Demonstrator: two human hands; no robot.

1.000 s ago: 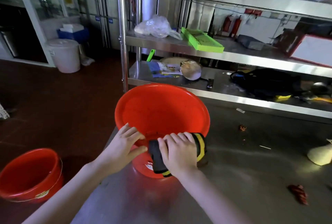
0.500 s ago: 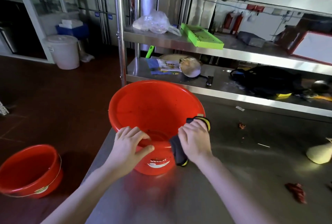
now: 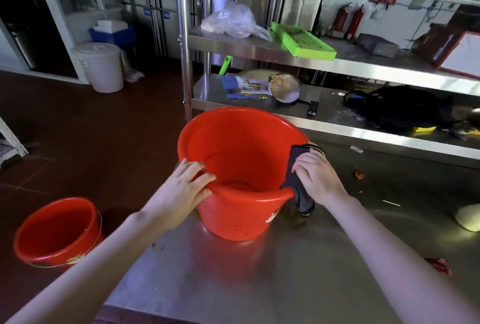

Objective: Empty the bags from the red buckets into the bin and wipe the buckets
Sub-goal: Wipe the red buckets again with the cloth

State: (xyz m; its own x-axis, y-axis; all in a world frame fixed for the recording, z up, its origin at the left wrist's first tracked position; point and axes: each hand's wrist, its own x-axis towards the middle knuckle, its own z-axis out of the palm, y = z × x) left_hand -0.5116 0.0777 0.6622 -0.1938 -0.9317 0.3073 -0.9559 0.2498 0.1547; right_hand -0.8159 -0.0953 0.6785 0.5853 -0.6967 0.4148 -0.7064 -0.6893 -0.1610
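Head view: you are steadying the red bucket point(image 3: 241, 173) on the steel tabletop point(image 3: 259, 279) near its left edge, your left hand point(image 3: 181, 191) closing its grip over the near rim. Your right hand point(image 3: 315, 177) is pressing a dark cloth point(image 3: 298, 168) flat against the right rim, fingers spread over it. A second red bucket point(image 3: 55, 231) is standing on the floor. Risk: the bucket is tilting toward you; hard wiping could slide it off the edge.

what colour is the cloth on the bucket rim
Dark grey cloth with a yellow-striped edge, seen in the head view.
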